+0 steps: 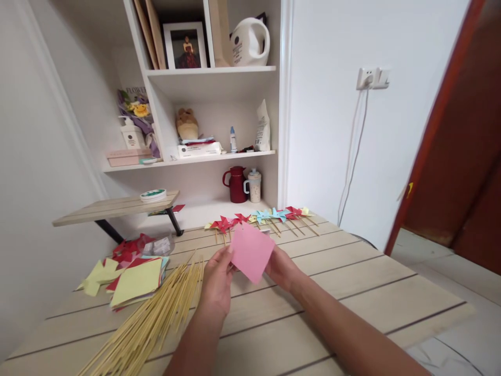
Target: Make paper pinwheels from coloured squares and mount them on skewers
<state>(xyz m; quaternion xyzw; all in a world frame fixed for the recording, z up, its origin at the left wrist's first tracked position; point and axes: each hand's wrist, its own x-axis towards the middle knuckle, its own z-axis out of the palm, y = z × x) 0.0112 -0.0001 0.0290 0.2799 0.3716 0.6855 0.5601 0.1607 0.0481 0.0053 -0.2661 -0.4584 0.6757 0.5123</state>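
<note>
A pink square of paper (252, 253) is held up over the table, turned so that one corner points down. My left hand (217, 279) pinches its left corner between thumb and fingers. At the right corner my right hand (282, 267) grips it, with most of the fingers hidden behind the sheet. Behind the paper lies a row of paper pinwheels (278, 215) on thin sticks, in red, light blue and pale yellow. To the left of my left hand a heap of thin wooden sticks (156, 316) is spread out.
A stack of coloured paper squares (136, 282) with yellow on top lies at the left, beside folded yellow paper (99, 277) and red pieces (133, 249). A small raised shelf (113, 209) stands behind them. Further back are a red jug (237, 185) and a speckled cup (254, 187).
</note>
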